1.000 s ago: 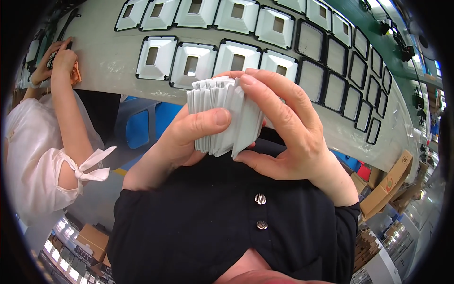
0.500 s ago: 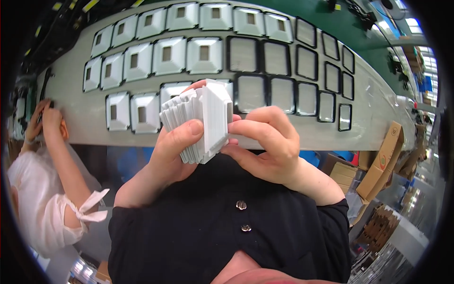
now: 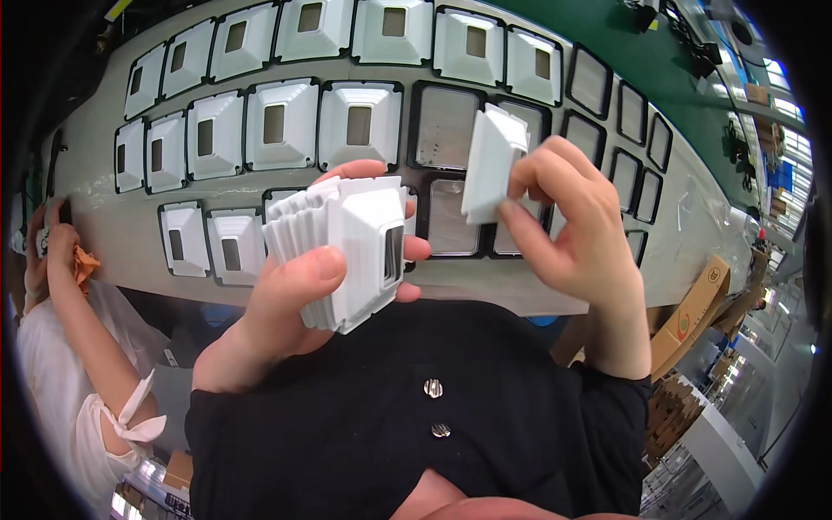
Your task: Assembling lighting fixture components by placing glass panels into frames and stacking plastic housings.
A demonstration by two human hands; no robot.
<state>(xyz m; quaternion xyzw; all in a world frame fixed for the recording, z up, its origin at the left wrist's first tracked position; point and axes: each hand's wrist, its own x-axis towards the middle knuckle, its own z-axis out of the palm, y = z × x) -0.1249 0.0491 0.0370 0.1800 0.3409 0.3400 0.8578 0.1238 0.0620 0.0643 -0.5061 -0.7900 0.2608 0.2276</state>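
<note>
My left hand [image 3: 295, 295] is closed round a nested stack of white reflector covers [image 3: 360, 230], each with a rectangular hole in its raised middle. One single white reflector cover [image 3: 490, 165] is pinched by its hole between the thumb and fingers of my right hand [image 3: 576, 225]. It hangs on edge, tilted, over the black rectangular frames [image 3: 444, 126] on the table. To the left, in rows, lie frames with white reflector covers [image 3: 290, 121] seated in them. My left hand and the stack partly hide the nearest row.
The frames lie on a long pale table [image 3: 91, 186]; smaller-looking black frames [image 3: 589, 80] continue to the right. A co-worker's hands [image 3: 61, 243] are at the table's left end, beside an orange item [image 3: 84, 264]. An open cardboard box [image 3: 693, 312] stands off the right edge.
My right hand has drawn one reflector cover off the stack and carried it up and right over the black frames. The stack in my left hand has shifted slightly left and lower.
</note>
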